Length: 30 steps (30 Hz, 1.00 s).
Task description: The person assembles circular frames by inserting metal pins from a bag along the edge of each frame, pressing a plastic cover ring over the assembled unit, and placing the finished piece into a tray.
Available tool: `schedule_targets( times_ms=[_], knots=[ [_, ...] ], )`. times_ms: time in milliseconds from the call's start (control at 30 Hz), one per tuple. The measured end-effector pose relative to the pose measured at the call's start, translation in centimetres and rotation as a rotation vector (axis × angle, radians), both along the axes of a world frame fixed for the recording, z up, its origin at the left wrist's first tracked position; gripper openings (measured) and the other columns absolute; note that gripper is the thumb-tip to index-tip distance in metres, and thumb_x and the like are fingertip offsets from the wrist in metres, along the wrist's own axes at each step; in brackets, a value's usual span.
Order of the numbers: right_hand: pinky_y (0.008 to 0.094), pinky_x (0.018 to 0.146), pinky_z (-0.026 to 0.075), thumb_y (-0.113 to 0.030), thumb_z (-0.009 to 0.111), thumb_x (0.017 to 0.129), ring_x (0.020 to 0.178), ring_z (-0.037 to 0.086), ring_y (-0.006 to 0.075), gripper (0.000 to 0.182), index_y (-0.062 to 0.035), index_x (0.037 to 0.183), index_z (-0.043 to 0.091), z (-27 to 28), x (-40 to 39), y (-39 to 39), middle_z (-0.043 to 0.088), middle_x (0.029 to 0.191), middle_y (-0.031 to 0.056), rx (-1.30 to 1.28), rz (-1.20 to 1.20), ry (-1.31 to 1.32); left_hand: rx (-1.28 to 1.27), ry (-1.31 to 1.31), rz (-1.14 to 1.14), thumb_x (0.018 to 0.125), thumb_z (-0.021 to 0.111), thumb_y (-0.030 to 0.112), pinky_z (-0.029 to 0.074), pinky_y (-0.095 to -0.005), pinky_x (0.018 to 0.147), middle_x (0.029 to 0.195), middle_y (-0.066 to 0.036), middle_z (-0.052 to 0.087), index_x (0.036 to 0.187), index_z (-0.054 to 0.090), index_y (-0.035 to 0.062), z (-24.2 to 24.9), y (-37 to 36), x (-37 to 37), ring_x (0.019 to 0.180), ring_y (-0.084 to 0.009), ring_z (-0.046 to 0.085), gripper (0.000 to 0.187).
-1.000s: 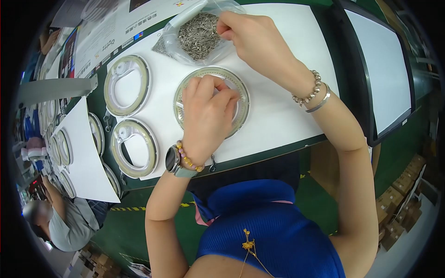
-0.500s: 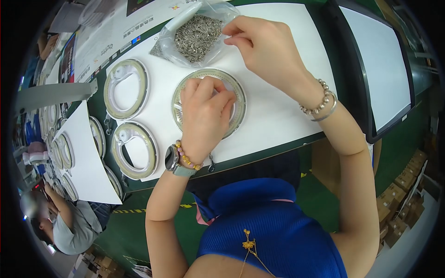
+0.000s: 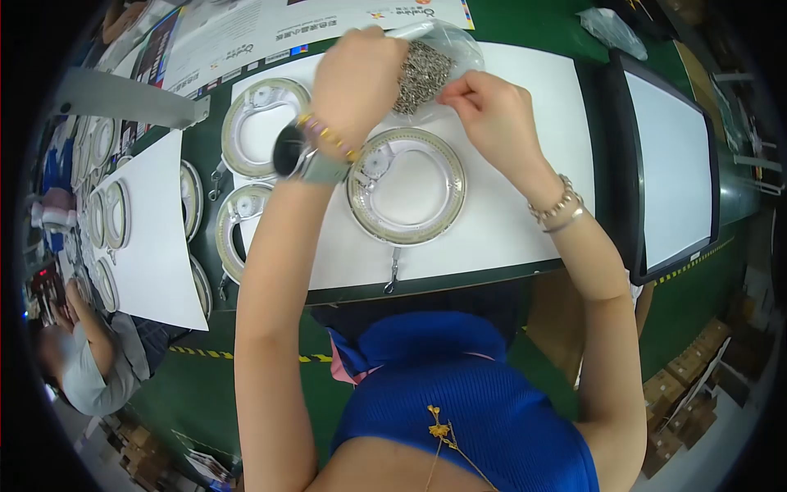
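Observation:
A round pale ring-shaped part (image 3: 457, 187) with a beige rim and an open middle lies on the white sheet (image 3: 525, 221) before me. A lobster-style metal clasp (image 3: 393, 277) hangs from it over the table edge. Beyond the ring, a clear plastic bag (image 3: 467, 51) holds many small silvery metal pieces (image 3: 426, 74). My left hand (image 3: 359, 86) is over the left side of the bag, its fingers smeared by motion. At the bag's lower right, my right hand (image 3: 498, 119) is closed in a pinch; what it holds, if anything, is too small to make out.
Two similar rings, an upper one (image 3: 233, 135) and a lower one (image 3: 222, 234), lie at left. A grey metal arm (image 3: 123, 97) reaches in there. A dark-framed panel (image 3: 672, 164) stands at right. A person (image 3: 102, 369) sits at lower left.
My left hand has left the ring and moved up to the bag. My right hand stays pinched beside the bag. The view has shifted, and the ring is now uncovered.

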State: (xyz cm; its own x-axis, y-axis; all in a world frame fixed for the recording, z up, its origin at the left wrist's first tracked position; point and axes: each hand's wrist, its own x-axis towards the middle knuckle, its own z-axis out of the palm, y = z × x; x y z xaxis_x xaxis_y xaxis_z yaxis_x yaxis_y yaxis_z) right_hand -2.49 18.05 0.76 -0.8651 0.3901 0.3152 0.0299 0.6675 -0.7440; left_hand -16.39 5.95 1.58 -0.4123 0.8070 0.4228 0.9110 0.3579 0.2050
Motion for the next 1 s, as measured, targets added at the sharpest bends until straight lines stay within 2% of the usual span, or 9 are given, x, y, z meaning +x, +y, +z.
schedule_targets(
  times_ms=[100, 267, 333, 400, 567, 667, 767, 867, 1000],
  knots=[
    [0.0373, 0.066, 0.052, 0.003, 0.059, 0.075, 0.073, 0.064, 0.0285, 0.006, 0.0008, 0.079, 0.063, -0.5, -2.9, 0.6, 0.064, 0.081, 0.0150, 0.238, 0.063, 0.013, -0.172, 0.099, 0.011, 0.070, 0.064, 0.006, 0.054, -0.0370, 0.065, 0.079, -0.011, 0.063, 0.075, 0.067, 0.0049, -1.8, 0.9, -0.4, 0.083, -0.0281, 0.062, 0.006],
    [0.0386, 0.074, 0.052, 0.002, 0.057, 0.073, 0.079, 0.062, 0.0322, 0.009, 0.0018, 0.079, 0.063, -1.5, -4.4, 0.2, 0.061, 0.089, 0.0148, 0.593, 0.138, -0.067, -0.119, 0.088, 0.006, 0.069, 0.065, 0.006, 0.053, -0.0356, 0.062, 0.076, -0.010, 0.064, 0.075, 0.066, 0.0047, -2.2, 0.7, -0.6, 0.078, -0.0251, 0.063, 0.006],
    [0.0382, 0.074, 0.052, 0.003, 0.057, 0.072, 0.082, 0.061, 0.0323, 0.011, 0.0005, 0.082, 0.062, -2.3, -5.1, 0.2, 0.059, 0.086, 0.0134, 0.685, 0.170, -0.081, -0.089, 0.061, -0.012, 0.069, 0.063, 0.002, 0.051, -0.0387, 0.065, 0.076, -0.011, 0.062, 0.075, 0.065, 0.0039, -2.2, 0.6, -0.8, 0.076, -0.0293, 0.061, 0.006],
    [0.0414, 0.069, 0.049, -0.002, 0.054, 0.076, 0.079, 0.059, 0.0342, 0.005, 0.0003, 0.078, 0.058, -2.4, -5.0, 0.2, 0.057, 0.083, 0.0168, 0.599, 0.170, -0.086, -0.066, 0.016, 0.022, 0.068, 0.061, 0.006, 0.047, -0.0393, 0.075, 0.075, -0.016, 0.060, 0.070, 0.064, 0.0008, -2.1, 0.2, 0.1, 0.080, -0.0313, 0.058, 0.007],
    [0.0417, 0.069, 0.048, -0.005, 0.049, 0.080, 0.079, 0.058, 0.0340, 0.010, 0.0003, 0.078, 0.057, -2.0, -4.7, 0.7, 0.056, 0.083, 0.0191, 0.444, 0.166, -0.140, -0.100, 0.034, 0.000, 0.073, 0.056, 0.006, 0.049, -0.0398, 0.074, 0.077, -0.015, 0.062, 0.071, 0.063, 0.0028, -1.8, -0.1, 0.7, 0.080, -0.0310, 0.059, 0.008],
    [0.0421, 0.064, 0.050, -0.005, 0.048, 0.081, 0.073, 0.060, 0.0354, 0.008, 0.0003, 0.081, 0.054, -1.4, -4.6, 0.8, 0.058, 0.075, 0.0187, 0.516, 0.148, -0.027, -0.114, -0.004, 0.018, 0.072, 0.057, 0.007, 0.049, -0.0409, 0.073, 0.078, -0.016, 0.062, 0.071, 0.064, 0.0031, -1.7, 0.3, 0.6, 0.081, -0.0312, 0.059, 0.008],
    [0.0385, 0.068, 0.050, 0.002, 0.059, 0.077, 0.081, 0.060, 0.0325, 0.006, 0.0002, 0.083, 0.059, -0.3, -4.0, 0.2, 0.060, 0.084, 0.0128, 0.629, 0.101, -0.069, -0.131, -0.055, 0.025, 0.071, 0.058, 0.007, 0.049, -0.0421, 0.072, 0.079, -0.016, 0.062, 0.071, 0.064, 0.0031, -1.3, 0.3, 0.1, 0.081, -0.0320, 0.060, 0.008],
    [0.0384, 0.072, 0.051, 0.003, 0.058, 0.072, 0.081, 0.061, 0.0312, 0.014, -0.0008, 0.086, 0.060, 1.1, -1.4, -1.7, 0.059, 0.085, 0.0137, 0.329, 0.160, -0.072, -0.064, -0.106, -0.020, 0.070, 0.058, 0.009, 0.050, -0.0432, 0.069, 0.076, -0.016, 0.062, 0.070, 0.064, 0.0029, 0.4, -0.3, 0.6, 0.077, -0.0331, 0.061, 0.008],
    [0.0382, 0.065, 0.051, 0.004, 0.057, 0.071, 0.074, 0.061, 0.0310, 0.013, -0.0004, 0.083, 0.057, 1.2, 2.2, -5.7, 0.058, 0.080, 0.0144, 0.166, 0.382, -0.113, -0.050, -0.095, 0.059, 0.070, 0.057, 0.009, 0.051, -0.0440, 0.066, 0.075, -0.016, 0.063, 0.067, 0.064, 0.0030, -1.5, 0.3, 0.2, 0.077, -0.0326, 0.061, 0.009]
  ],
)
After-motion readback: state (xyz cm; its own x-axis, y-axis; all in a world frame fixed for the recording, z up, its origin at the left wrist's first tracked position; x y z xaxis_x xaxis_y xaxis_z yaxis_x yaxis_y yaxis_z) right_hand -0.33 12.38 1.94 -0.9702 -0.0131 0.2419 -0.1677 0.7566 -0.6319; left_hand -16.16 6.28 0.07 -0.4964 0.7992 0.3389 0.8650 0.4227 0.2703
